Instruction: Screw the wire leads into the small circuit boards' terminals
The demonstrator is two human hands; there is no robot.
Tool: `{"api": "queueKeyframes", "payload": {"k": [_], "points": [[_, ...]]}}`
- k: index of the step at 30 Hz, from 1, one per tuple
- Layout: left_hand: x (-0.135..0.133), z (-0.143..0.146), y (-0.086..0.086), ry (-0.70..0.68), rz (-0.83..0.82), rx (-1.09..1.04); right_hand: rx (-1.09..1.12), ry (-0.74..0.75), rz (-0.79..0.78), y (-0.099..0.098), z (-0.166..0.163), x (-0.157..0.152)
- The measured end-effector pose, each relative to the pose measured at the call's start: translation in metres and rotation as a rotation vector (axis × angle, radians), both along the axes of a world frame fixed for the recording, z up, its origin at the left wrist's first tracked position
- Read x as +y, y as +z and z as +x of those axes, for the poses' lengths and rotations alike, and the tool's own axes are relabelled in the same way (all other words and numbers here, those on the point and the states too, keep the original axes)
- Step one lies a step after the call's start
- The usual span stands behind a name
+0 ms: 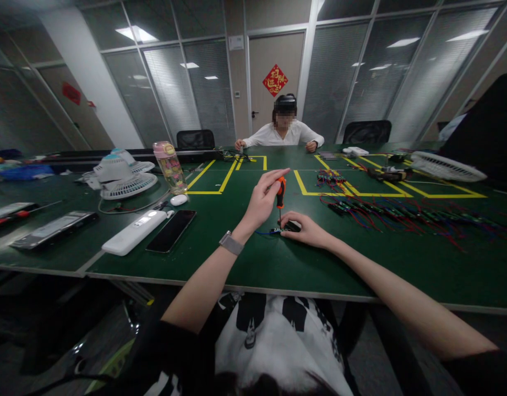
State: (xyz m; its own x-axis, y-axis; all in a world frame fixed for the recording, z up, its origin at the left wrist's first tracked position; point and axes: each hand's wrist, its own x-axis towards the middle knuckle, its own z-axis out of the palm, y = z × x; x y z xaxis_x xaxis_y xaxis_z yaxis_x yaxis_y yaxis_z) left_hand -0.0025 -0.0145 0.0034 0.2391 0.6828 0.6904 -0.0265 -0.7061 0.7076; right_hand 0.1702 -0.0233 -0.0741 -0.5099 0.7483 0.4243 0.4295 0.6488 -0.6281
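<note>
My left hand (262, 199) is closed around the orange-and-black handle of a small screwdriver (280, 193), held upright with its tip down on a small black electronic part (287, 227) with blue wires. My right hand (307, 229) rests on the green table (257, 258) and pinches that part, holding it in place. A grey watch sits on my left wrist.
A white power bank (133, 232), a dark phone (171, 231), a white mouse (178, 199), a pink bottle (170, 167) and white fans (121, 177) lie left. Several wired modules (385, 212) spread right. A person (284, 132) sits opposite, hands on the table.
</note>
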Motion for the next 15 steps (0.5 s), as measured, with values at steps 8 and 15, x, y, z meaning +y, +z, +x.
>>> {"api": "queueKeyframes", "payload": {"k": [8, 15], "points": [[0.0038, -0.0038, -0.0001, 0.093, -0.014, -0.014, 0.027, 0.002, -0.026, -0.001, 0.0007, 0.0016], [0.0007, -0.0002, -0.0006, -0.175, -0.087, -0.041, 0.047, -0.01, -0.032, -0.0031, 0.0007, 0.0024]]}}
